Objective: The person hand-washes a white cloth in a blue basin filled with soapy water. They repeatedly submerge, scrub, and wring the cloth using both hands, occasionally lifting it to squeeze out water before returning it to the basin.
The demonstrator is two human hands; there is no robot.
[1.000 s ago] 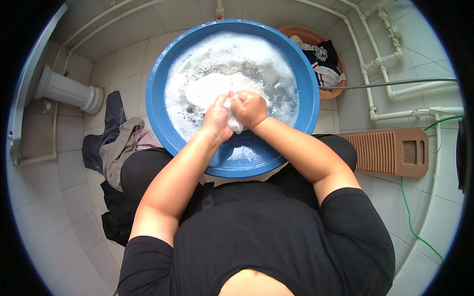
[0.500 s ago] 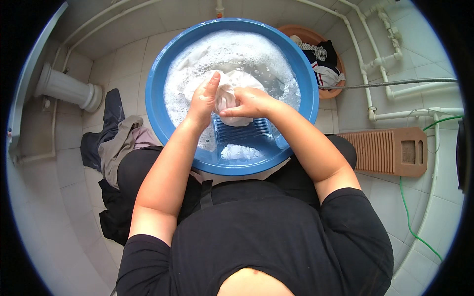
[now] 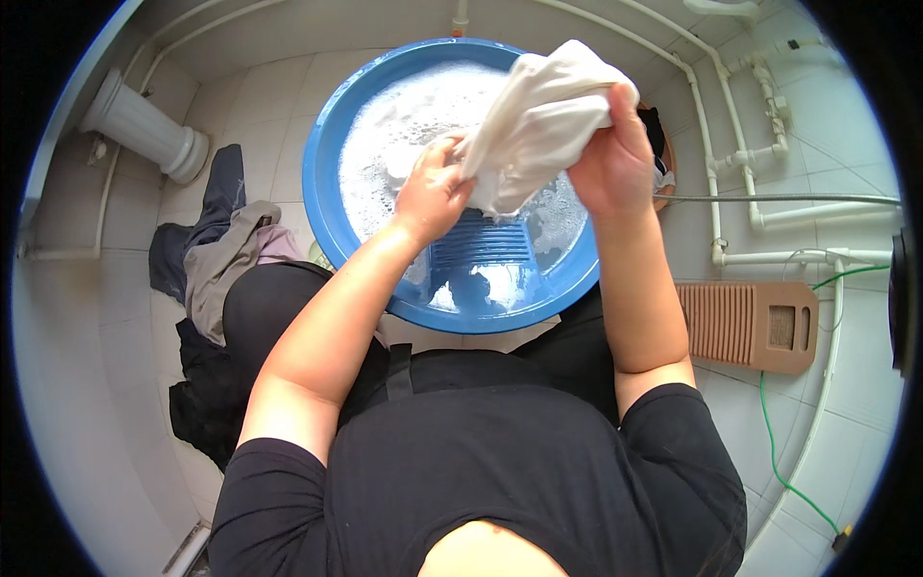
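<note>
A wet white cloth garment (image 3: 548, 115) is stretched between my hands above a round blue washtub (image 3: 325, 192). My left hand (image 3: 435, 190) grips its lower left edge, over the suds. Higher up on the right, my right hand (image 3: 615, 159) is closed on the opposite edge, thumb on top. What kind of garment it is I cannot tell. White foam (image 3: 394, 125) covers much of the water. Below the cloth, the ribbed washboard (image 3: 481, 245) moulded into the near side of the tub shows wet and bare.
A brown washboard (image 3: 745, 325) lies on the tiles to my right, with a green cord (image 3: 774, 433) beside it. Clothes (image 3: 231, 250) are heaped at my left knee. A basin of laundry (image 3: 660, 144) is partly hidden behind my right hand. White pipes (image 3: 716, 173) line the wall.
Bunched between both hands low over the tub before, the white cloth is now lifted and spread open. My right hand has moved up and right; the left has shifted slightly right.
</note>
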